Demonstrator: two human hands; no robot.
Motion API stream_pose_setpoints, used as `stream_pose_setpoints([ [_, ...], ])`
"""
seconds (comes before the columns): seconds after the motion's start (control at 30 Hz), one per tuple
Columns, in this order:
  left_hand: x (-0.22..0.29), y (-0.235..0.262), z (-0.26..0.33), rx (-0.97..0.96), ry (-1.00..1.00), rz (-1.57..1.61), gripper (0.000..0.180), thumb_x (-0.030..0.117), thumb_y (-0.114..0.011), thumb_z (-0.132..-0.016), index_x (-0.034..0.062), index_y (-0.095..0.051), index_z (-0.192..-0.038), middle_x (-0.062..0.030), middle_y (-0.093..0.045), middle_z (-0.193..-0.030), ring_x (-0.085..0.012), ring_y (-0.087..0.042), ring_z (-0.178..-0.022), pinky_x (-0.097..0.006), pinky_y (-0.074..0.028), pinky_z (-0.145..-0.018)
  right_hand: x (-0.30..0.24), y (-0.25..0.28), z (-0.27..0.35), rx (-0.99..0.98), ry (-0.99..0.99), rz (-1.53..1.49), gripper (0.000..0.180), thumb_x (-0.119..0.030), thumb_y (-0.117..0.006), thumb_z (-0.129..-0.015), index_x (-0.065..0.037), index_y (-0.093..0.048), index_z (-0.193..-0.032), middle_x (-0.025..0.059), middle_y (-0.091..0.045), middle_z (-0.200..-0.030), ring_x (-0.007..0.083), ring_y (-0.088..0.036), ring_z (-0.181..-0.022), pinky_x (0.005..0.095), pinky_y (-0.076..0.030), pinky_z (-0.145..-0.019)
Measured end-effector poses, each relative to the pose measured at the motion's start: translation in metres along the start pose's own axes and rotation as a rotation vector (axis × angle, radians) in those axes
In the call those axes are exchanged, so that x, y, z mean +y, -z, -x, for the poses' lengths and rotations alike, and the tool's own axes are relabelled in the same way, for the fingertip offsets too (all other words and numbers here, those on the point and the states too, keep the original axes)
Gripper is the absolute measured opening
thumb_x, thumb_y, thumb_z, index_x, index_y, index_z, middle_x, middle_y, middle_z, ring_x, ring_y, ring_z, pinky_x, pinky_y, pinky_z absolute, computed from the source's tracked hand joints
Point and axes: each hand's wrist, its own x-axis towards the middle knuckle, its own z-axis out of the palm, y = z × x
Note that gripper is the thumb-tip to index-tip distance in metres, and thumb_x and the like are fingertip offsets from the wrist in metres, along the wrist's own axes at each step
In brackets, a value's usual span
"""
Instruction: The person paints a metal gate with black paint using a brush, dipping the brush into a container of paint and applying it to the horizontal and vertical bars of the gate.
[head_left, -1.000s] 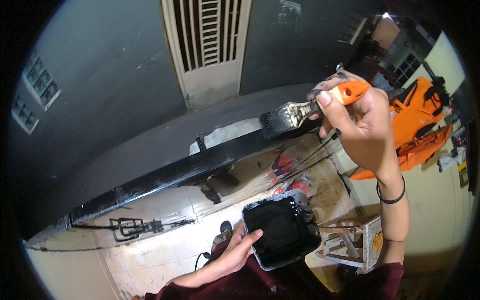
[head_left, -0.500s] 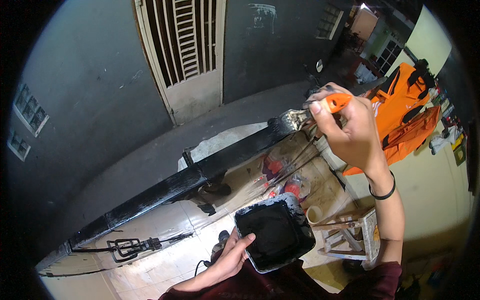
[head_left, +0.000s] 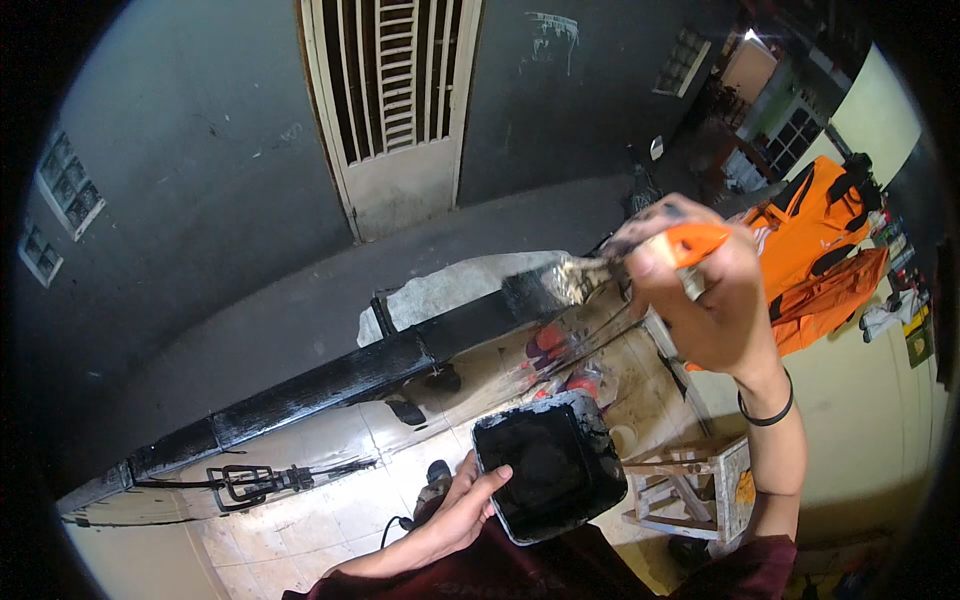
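Between the thumb and fingers of my right hand (head_left: 705, 290) is a paintbrush (head_left: 690, 243) with an orange handle, smeared by motion. Its dark bristles meet the top of a long black-painted rail (head_left: 385, 362), near the rail's far right end. Dark paint marks those fingers. My left hand (head_left: 472, 505) grips the left rim of a square container (head_left: 548, 470) coated with black paint inside, thumb over the edge. This container sits low, close to my body, on the near side of the rail.
A white-framed door (head_left: 400, 190) with bars stands across the grey passage. A paint-spotted wooden stool (head_left: 690, 490) is right of the container. An orange jacket (head_left: 815, 235) hangs on the right wall. A metal latch (head_left: 250, 485) is fixed below the rail, and plastic bags (head_left: 585, 380) lie behind the container.
My right hand and the paintbrush have shifted slightly lower in the picture, still at the rail's far end. The view has tilted a little. My left hand keeps its grip on the container.
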Motion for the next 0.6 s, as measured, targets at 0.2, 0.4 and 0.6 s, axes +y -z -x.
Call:
stream_pose_setpoints([
  [0.2,0.003,-0.005,0.003,0.017,-0.01,0.047,0.062,0.025,-0.065,-0.1,0.0043,-0.031,-0.148,-0.0072,-0.058,-0.132,-0.004,-0.059,-0.092,-0.018,-0.049,-0.066,0.029,0.026,0.002,0.083,-0.211,0.147,0.02,-0.014,-0.063,-0.098,0.003,-0.065,-0.087,0.0113,-0.063,-0.07,0.0167,-0.064,-0.06,0.0319,-0.049,-0.06],
  [0.4,0.004,0.012,0.005,-0.016,0.048,-0.139,0.063,0.037,-0.07,-0.096,0.0047,-0.038,-0.14,0.0002,-0.059,-0.109,-0.0034,-0.046,-0.076,-0.021,-0.034,-0.057,-0.01,-0.011,-0.009,-0.029,0.053,0.317,0.014,-0.01,-0.065,-0.094,0.004,-0.065,-0.089,0.013,-0.062,-0.071,0.0267,-0.066,-0.057,0.0336,-0.049,-0.055],
  [0.6,0.002,0.012,0.01,-0.019,0.02,-0.121,0.063,0.039,-0.071,-0.095,0.007,-0.041,-0.139,0.0024,-0.058,-0.102,-0.0026,-0.037,-0.07,-0.021,-0.028,-0.056,-0.03,-0.053,-0.033,-0.051,-0.241,-0.246,0.022,-0.019,-0.063,-0.099,0.002,-0.067,-0.095,0.0046,-0.066,-0.069,0.0103,-0.061,-0.05,0.0251,-0.048,-0.049],
])
